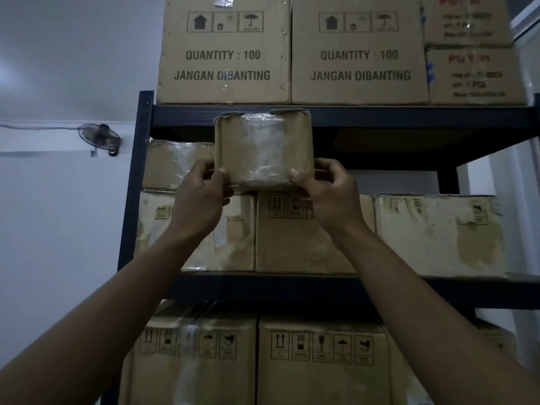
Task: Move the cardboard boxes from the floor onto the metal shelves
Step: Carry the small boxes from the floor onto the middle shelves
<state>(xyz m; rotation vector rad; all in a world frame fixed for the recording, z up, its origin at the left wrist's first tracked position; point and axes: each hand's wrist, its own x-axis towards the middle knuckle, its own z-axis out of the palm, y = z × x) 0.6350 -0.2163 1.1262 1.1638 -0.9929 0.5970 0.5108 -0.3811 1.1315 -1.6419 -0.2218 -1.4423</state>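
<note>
The left hand [201,200] and right hand [328,200] curl fingers [204,166] round a small taped box [264,147], seemingly sealed; contents hidden.

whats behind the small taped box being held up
The dark shelf beam crosses behind the small box, and another taped box sits behind its left edge. The shelf space straight behind it is covered and dark.

small box [264,150]: tan cardboard, wide band of clear glossy tape down the front. shelves [140,171]: dark navy-black metal. top boxes [223,54]: tan, black lettering, row of 3 black framed icons. far-right boxes [473,76]: tan, red heading, dark small print. middle boxes [438,235]: tan, pale scuffed patches, black icons. wall [58,214]: pale grey-white.
</note>
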